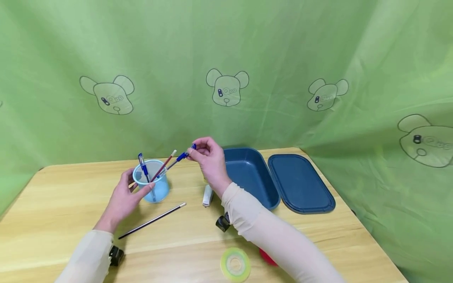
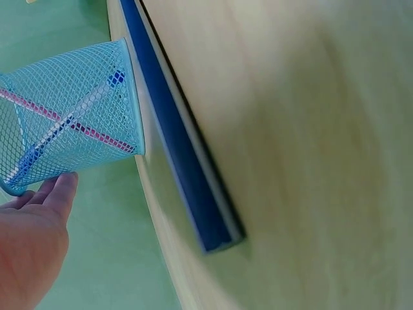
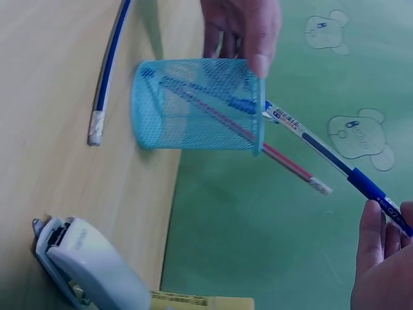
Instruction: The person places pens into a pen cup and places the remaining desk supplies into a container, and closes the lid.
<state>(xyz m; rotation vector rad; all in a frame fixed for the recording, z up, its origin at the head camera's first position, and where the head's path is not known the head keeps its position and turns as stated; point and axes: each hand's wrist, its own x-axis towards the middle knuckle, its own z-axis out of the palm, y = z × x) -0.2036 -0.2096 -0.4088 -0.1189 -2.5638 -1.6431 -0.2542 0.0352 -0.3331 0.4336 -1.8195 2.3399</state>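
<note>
A light blue mesh pen cup [image 1: 161, 189] stands upright at the table's back left. My left hand [image 1: 122, 198] grips it from the side, thumb at the rim. A red pencil [image 1: 168, 161] and a blue pen [image 1: 143, 164] lean inside, crossing each other behind the mesh [image 2: 51, 77]. Between thumb and fingers, my right hand [image 1: 211, 161] pinches the blue grip end of a second pen [image 3: 322, 148]. That pen slants down to the cup's rim; whether its lower end is inside, I cannot tell. A dark striped pencil [image 1: 153, 221] lies in front of the cup.
A white stapler [image 3: 97, 265] lies right of the cup, beside a partly hidden yellow item [image 3: 200, 302]. Behind the right arm sits a dark blue box [image 1: 247, 169], its lid [image 1: 301, 184] alongside. A yellow-green tape roll [image 1: 243, 265] and a half-covered red object [image 1: 267, 257] lie nearer.
</note>
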